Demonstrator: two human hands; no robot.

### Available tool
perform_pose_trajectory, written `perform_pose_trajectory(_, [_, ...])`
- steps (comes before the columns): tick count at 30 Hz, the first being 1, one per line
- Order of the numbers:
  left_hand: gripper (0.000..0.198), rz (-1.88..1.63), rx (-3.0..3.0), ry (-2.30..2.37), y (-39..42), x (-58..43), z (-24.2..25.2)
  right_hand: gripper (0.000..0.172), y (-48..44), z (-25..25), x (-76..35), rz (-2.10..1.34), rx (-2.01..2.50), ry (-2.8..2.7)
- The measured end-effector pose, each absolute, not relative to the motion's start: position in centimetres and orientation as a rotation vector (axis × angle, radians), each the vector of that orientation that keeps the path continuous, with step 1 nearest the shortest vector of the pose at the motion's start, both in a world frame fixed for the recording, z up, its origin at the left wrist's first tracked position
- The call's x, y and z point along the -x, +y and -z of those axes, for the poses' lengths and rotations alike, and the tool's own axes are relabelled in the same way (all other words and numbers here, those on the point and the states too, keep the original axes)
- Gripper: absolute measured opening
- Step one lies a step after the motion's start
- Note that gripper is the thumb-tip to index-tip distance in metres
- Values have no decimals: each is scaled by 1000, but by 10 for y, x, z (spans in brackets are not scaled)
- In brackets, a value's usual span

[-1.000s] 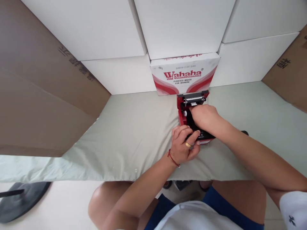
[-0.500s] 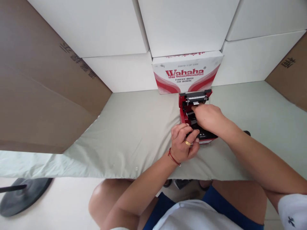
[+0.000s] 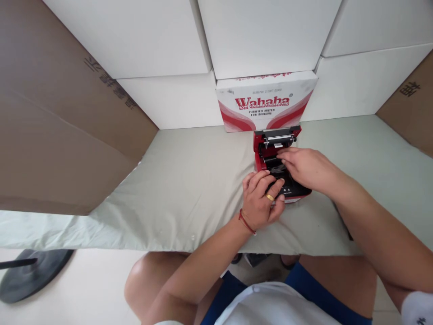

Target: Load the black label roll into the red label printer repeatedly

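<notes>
Little red thermal printer (image 3: 260, 158) sits lid-up just in front of the Wahaha box (image 3: 267, 101), left hand (image 3: 260, 201) draped loose-fingered over its front, right hand (image 3: 304, 167) poking straight, empty fingers inside, so a dropping lid could pinch them imo.

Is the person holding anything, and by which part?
The left hand holds the red printer by its near left corner. The right hand reaches into its open bay; whether it grips anything cannot be told.
</notes>
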State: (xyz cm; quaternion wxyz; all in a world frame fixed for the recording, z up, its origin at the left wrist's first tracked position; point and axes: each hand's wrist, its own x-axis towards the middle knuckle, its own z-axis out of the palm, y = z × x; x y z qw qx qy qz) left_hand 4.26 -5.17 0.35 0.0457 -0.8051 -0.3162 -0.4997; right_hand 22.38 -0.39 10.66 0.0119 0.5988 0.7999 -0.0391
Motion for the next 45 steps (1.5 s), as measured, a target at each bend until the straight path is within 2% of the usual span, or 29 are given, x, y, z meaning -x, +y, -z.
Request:
perform_pose_trajectory(5, [34,1534,2454,-968,-51,-44,-4,46,-18,-105,-240,56,-2029,2432])
perform_pose_trajectory(13, [32,1548,2437,-937,-49,-44,-6,50,-1,-109,-235,88,-1928,2335])
perform_pose_trajectory(24, [32,1585,2413,-896,-51,-43,-5,38,0,-112,-218,30,-1803,2379])
perform_pose_trajectory(27, [32,1587,2432,-859,-52,-43,-4,34,3,-111,-221,119,-1801,2349])
perform_pose_trajectory(31, [29,1571,2412,-871,-53,-44,-3,37,-13,-107,-240,320,-1807,2875])
perform_pose_trajectory(35, [32,1571,2419,-886,-54,-45,-4,31,-58,-92,-265,476,-1586,3333])
perform_pose_trajectory(40, [37,1631,2381,-862,-55,-44,-4,43,-98,-64,-280,297,-1594,3349])
perform_pose_trajectory(45, [38,1643,2380,-821,-55,-41,-4,45,-105,-51,-282,222,-1620,3387])
